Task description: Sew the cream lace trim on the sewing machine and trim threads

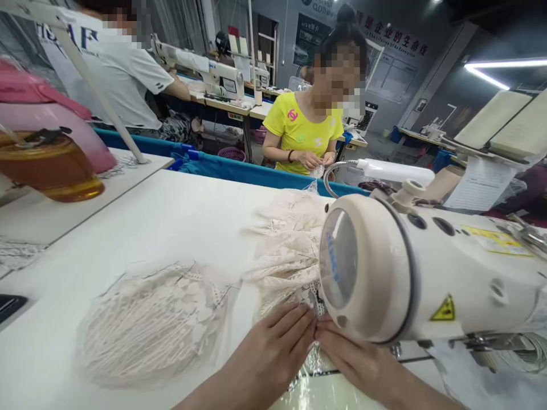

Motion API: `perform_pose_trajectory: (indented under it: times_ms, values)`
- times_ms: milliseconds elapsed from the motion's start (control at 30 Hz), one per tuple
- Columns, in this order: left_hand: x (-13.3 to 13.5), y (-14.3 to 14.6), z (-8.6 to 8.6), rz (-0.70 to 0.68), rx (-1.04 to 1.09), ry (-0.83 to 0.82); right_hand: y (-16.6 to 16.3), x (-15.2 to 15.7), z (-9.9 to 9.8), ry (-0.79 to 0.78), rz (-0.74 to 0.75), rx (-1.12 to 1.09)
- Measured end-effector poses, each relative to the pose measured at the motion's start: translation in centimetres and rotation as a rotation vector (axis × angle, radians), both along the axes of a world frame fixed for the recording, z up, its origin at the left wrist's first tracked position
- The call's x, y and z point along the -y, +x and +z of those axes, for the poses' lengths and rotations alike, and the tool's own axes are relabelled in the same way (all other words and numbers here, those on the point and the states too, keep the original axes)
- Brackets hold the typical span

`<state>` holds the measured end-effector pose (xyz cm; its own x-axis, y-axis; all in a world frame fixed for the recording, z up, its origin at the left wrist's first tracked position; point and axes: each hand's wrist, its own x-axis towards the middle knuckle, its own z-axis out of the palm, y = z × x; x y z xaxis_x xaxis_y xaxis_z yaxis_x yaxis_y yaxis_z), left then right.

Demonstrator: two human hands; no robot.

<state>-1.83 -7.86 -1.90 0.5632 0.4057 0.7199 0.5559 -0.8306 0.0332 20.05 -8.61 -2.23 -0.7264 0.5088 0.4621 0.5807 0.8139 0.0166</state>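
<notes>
Left hand point(276, 347) and right hand point(361, 361) meet over lace fabric point(284, 253) beside the sewing machine point(376, 273); grip closure cannot be told. Uneven tension could cause puckering; straying fingers, injury.

Tube light point(513, 64) glows upper right; white tabletop point(192, 219) bright; edges look stretched.

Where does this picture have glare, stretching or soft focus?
In the head view, the ceiling light glares white; bright streaks shine on the surface between the wrists of the hands; the amber container looks tilted and stretched, perhaps by a wide lens; the left fabric has soft, hazy edges.
</notes>
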Motion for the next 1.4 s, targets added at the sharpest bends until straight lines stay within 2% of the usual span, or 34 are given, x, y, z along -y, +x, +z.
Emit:
perform_pose_trajectory:
  times_ms: [267, 567, 800, 900, 1000, 1233, 1400]
  values:
    - [-0.1, 0.0, 0.2, -0.012, -0.013, -0.002, -0.5, -0.1, 0.9, -0.039, 0.025, 0.042]
    - [0.2, -0.2, 1.3, -0.004, -0.154, 0.083, -1.1, -0.8, 1.9, 0.065, 0.084, -0.101]
    - [0.1, -0.3, 1.4, -0.024, -0.246, 0.127, -0.5, -0.3, 1.8, 0.093, -0.045, -0.090]
    - [0.3, -0.2, 1.5, -0.029, -0.264, 0.128, -0.5, -0.3, 1.8, 0.113, -0.036, -0.088]
    - [0.4, 0.0, 1.7, -0.023, -0.272, 0.106, -0.5, -0.3, 1.6, 0.124, 0.015, -0.084]
    - [-0.1, 0.2, 1.3, -0.034, -0.344, -0.060, -0.6, -0.2, 0.8, 0.024, -0.005, -0.122]
    - [-0.3, 0.0, 1.3, -0.035, -0.337, -0.084, -0.7, -0.2, 0.7, 0.022, 0.004, -0.129]
